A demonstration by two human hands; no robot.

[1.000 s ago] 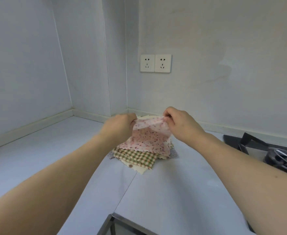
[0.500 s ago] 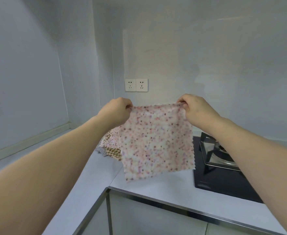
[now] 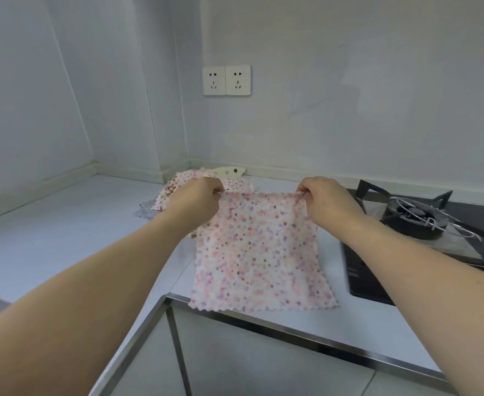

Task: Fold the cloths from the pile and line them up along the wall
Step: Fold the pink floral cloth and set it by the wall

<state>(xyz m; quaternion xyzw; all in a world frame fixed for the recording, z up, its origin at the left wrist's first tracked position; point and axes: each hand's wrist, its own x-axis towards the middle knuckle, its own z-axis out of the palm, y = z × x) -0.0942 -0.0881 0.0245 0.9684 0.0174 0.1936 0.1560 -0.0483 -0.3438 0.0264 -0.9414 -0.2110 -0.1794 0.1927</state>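
Note:
A square white cloth with small pink and purple flowers [image 3: 259, 252] is stretched out flat between my hands, and its near edge lies on the counter by the front rim. My left hand [image 3: 198, 200] pinches its far left corner. My right hand [image 3: 325, 200] pinches its far right corner. Behind my left hand lies the pile of cloths [image 3: 178, 184], near the corner of the walls. My hand and the held cloth hide part of the pile.
The white counter [image 3: 63, 232] runs along the left wall and the back wall [image 3: 349, 110]. A black gas hob with a burner [image 3: 415, 215] sits at the right, close to the cloth. A double socket [image 3: 226, 80] is on the back wall. A steel rim [image 3: 292, 330] edges the counter front.
The flowered cloth came off the pile, hung in the air between both hands, and has now come down so its lower part lies on the counter in front of the pile.

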